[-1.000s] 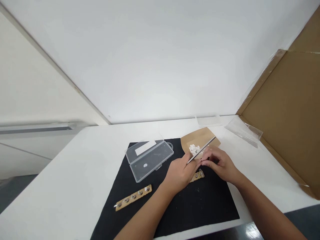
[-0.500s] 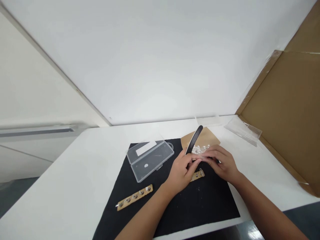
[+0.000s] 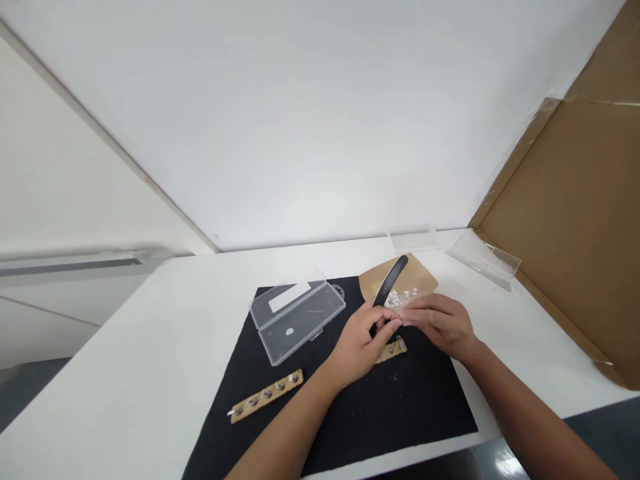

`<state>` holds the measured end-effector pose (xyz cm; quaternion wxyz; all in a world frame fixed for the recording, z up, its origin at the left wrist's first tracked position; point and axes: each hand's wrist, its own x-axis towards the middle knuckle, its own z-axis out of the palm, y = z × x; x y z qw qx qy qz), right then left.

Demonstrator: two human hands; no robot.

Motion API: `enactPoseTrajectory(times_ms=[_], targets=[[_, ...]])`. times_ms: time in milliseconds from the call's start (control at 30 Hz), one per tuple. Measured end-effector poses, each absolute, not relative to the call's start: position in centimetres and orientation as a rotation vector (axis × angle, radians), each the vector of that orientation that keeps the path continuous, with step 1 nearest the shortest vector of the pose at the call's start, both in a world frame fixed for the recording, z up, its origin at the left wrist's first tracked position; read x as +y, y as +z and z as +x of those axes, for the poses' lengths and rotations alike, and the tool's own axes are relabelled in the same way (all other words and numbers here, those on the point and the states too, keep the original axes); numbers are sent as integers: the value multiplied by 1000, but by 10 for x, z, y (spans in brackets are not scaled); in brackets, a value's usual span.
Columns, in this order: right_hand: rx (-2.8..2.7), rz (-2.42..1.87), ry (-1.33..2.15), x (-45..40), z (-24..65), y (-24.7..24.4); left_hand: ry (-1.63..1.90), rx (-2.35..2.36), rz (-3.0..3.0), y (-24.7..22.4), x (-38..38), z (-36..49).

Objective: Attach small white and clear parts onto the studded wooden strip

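A curved black nail file (image 3: 392, 280) sticks up out of my left hand (image 3: 359, 339), whose fingers are closed around its lower end. My right hand (image 3: 443, 323) is closed in a pinch, its fingertips meeting those of my left hand. Whatever lies between the fingertips is too small or hidden to name. Just beyond them, small white pieces (image 3: 395, 299) like nail tips are scattered on a brown paper sheet (image 3: 417, 272). Below my hands, a wooden strip with round metal studs (image 3: 392, 350) is partly covered by my left hand.
A black mat (image 3: 400, 427) covers part of the white table (image 3: 140, 360). On the mat lie an open clear plastic case (image 3: 305, 317) and another studded strip (image 3: 267, 395) at left. Clear plastic pieces (image 3: 484, 259) lie at the back right, near a cardboard panel (image 3: 580, 233).
The nail file tilts slightly further to the right. My right fingers have straightened a little and lie flatter against the left fingertips. The whole view has shifted slightly.
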<state>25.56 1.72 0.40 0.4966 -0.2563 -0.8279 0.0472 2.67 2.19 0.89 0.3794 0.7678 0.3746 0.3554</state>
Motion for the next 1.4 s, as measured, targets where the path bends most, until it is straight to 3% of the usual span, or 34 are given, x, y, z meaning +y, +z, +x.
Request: enactPoseTrajectory(times_ms=[500, 700, 867, 1400], targets=[[-1815, -828, 156, 11, 238, 5, 1061, 1024, 2087, -3, 22, 28], [-1630, -1026, 13, 17, 232, 1, 936, 1079, 2213, -6, 23, 31], [-1679, -1020, -87, 24, 225, -1, 1028, 1082, 2245, -6, 25, 32], [-1686, -1244, 21, 31, 212, -1, 1020, 1181, 2210, -3, 24, 33]])
